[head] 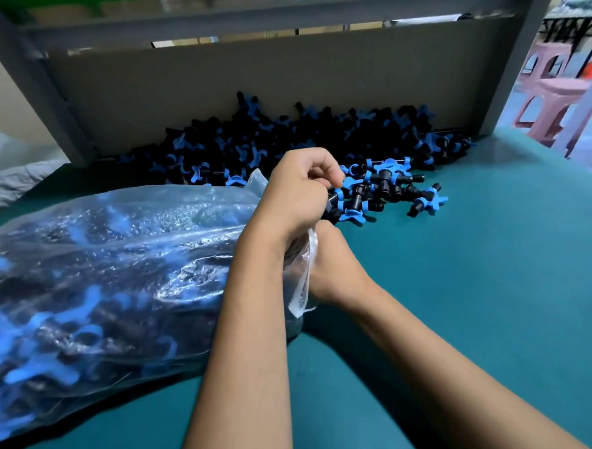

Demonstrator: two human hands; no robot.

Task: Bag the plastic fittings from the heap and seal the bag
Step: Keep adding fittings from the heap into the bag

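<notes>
A clear plastic bag (121, 266), bulging with black and blue plastic fittings, lies on its side on the left of the green table (491, 269). Its mouth faces right. My left hand (299, 193) is at the mouth with its fingers curled round fittings at the edge of a small loose cluster (385, 188). Just below, my right hand (333, 271) grips the lower edge of the bag's mouth (307, 259). The large heap of fittings (292, 138) is piled against the grey back panel.
A grey panel and frame (261, 75) wall off the back of the table. Pink plastic stools (551, 100) stand beyond the right corner. Pale crumpled plastic sheeting (9, 178) lies at the far left.
</notes>
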